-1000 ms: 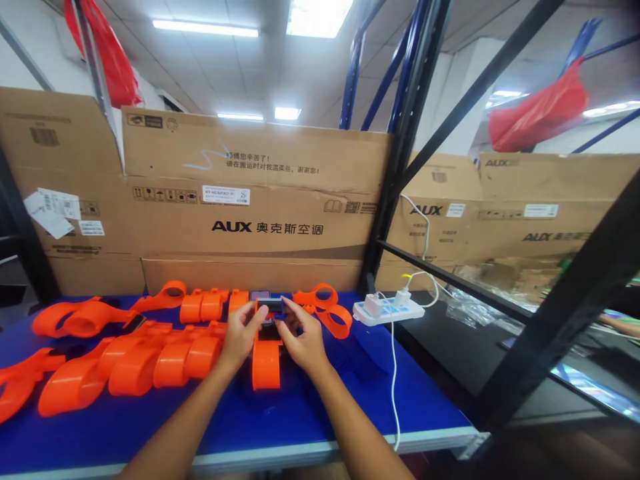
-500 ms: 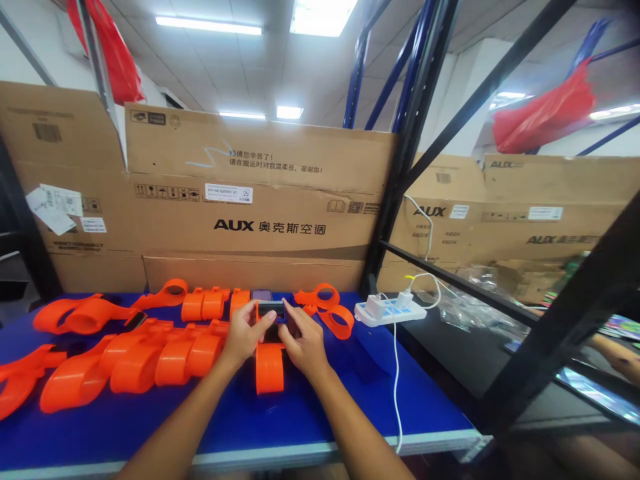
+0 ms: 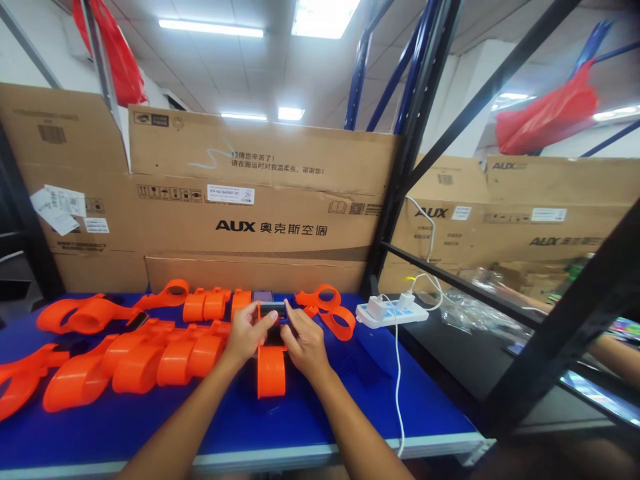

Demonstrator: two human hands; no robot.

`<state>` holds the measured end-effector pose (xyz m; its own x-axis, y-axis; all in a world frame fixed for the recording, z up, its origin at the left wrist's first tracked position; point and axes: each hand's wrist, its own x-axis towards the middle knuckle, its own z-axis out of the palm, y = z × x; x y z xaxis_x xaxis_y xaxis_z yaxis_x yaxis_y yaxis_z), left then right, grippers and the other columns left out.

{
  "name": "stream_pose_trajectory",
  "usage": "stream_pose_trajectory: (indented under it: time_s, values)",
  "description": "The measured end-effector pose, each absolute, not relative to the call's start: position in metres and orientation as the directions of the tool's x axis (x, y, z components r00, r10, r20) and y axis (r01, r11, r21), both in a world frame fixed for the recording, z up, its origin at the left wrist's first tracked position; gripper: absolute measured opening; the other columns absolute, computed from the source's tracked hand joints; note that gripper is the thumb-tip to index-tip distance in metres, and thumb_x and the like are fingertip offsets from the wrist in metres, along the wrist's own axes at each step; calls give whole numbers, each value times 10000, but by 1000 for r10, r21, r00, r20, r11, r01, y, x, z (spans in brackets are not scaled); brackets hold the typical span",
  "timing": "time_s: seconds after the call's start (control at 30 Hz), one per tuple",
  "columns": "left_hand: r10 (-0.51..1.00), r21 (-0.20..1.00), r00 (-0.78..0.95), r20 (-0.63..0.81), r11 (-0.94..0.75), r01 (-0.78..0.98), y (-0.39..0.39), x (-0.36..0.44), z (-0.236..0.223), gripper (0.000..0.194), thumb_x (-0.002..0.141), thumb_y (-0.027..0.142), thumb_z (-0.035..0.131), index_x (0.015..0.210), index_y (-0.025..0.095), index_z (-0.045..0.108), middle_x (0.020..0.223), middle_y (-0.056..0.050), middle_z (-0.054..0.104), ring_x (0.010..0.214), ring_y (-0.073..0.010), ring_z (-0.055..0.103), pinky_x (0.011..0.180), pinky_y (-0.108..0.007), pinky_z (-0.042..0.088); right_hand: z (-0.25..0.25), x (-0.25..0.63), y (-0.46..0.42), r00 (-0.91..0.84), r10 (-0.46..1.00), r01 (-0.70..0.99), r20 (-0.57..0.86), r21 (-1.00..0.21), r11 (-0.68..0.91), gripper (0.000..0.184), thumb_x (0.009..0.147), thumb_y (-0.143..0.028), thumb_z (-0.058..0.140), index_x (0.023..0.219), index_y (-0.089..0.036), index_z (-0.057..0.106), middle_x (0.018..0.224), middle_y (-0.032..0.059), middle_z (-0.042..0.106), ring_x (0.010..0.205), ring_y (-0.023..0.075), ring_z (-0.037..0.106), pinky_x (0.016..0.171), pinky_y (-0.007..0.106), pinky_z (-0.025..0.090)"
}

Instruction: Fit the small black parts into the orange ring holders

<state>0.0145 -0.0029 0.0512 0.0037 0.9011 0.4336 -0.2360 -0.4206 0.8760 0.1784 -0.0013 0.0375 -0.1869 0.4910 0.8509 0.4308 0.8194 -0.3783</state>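
Between my two hands, over the front middle of the blue table, is an orange plastic piece with a broad curved band hanging toward me. A dark rectangular block sits at its upper end. My left hand is closed on the left side of this piece, thumb across the block. My right hand pinches the block's right edge, fingers bent. What exactly lies under the fingertips is hidden. Several similar orange ring pieces lie in rows to the left. Another pair of orange rings is just beyond my right hand.
A white power strip with plugs stands at the right; its cable runs over the table's front edge. Cardboard walls the back. A black rack post rises at the right. Beyond it, a co-worker's arm shows.
My hands and the orange piece stay almost in place, the dark block turned very slightly. The view has shifted a little. Beyond the rack, the co-worker's arm has moved.
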Motion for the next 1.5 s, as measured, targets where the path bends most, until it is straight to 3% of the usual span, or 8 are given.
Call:
stream_pose_trajectory:
  time_s: [0.53,0.7,0.93,1.1,1.33,1.5]
  values:
    - [929,899,49,366,-339,-278,2,16,45,363,769,503,787,823,177,638,414,70,498,321,-83,420,392,-205,337,36,180,4,-190,464,459,865,-340,821,456,979,-249,528,1426,-201,598,824,43,643,672,164,592,641,280,528]
    - [948,890,26,319,-289,-353,2,17,47,401,780,533,769,840,159,639,519,37,594,335,-78,457,374,-204,320,37,183,6,-231,471,462,852,-330,823,492,969,-269,585,1458,-220,564,960,65,710,639,144,595,636,271,541]
    - [970,885,41,239,-200,-420,4,19,48,473,752,530,801,1015,158,674,707,6,685,339,-69,476,358,-210,349,33,188,7,-260,436,497,862,-268,825,559,944,-176,539,1501,-209,509,1121,106,739,867,198,717,777,316,608]
    - [981,876,54,187,-142,-461,4,22,45,500,699,475,862,1035,146,693,698,9,667,390,-64,496,384,-193,381,31,187,9,-259,385,565,886,-185,804,568,904,-122,527,1466,-198,547,1157,123,746,991,238,734,888,378,613]
    - [985,905,73,154,-111,-412,0,20,47,425,729,445,853,984,146,691,562,30,605,358,-73,468,371,-197,328,25,183,9,-287,346,642,894,-89,762,589,880,-84,517,1467,-129,529,997,133,775,821,237,751,777,365,633]
    - [981,889,93,172,-114,-443,-1,19,51,392,716,414,863,940,146,683,578,28,618,350,-61,449,363,-192,309,22,182,11,-307,315,647,898,-46,761,597,885,-92,523,1482,-107,503,917,119,774,753,221,741,726,336,629]
